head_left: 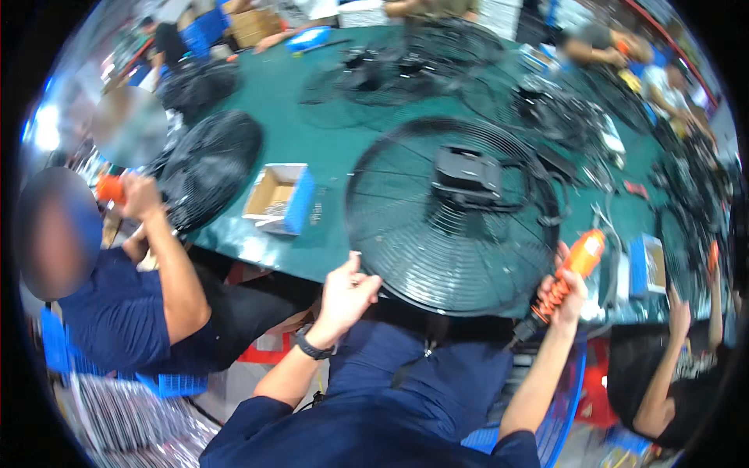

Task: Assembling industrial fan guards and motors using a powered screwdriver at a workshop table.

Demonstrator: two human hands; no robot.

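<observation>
My right hand (568, 295) is wrapped round an orange and black electric screwdriver (588, 246), by the right front of a large round black fan guard (406, 269). The screwdriver slants, its dark tip pointing down and left past the table edge. The wire guard lies on the green table in front of me, with a black motor housing (466, 173) on it. My left hand (347, 296) is at the guard's left front rim, its fingers curled together, one pointing up. Whatever small thing those fingers may hold is too small to make out.
An open blue and white box (279, 199) with small metal parts stands left of the guard; a similar box (646, 265) stands at right. More black guards (214, 168) and cables cover the far table (273, 86). Co-workers sit close on both sides, the left one holding an orange tool.
</observation>
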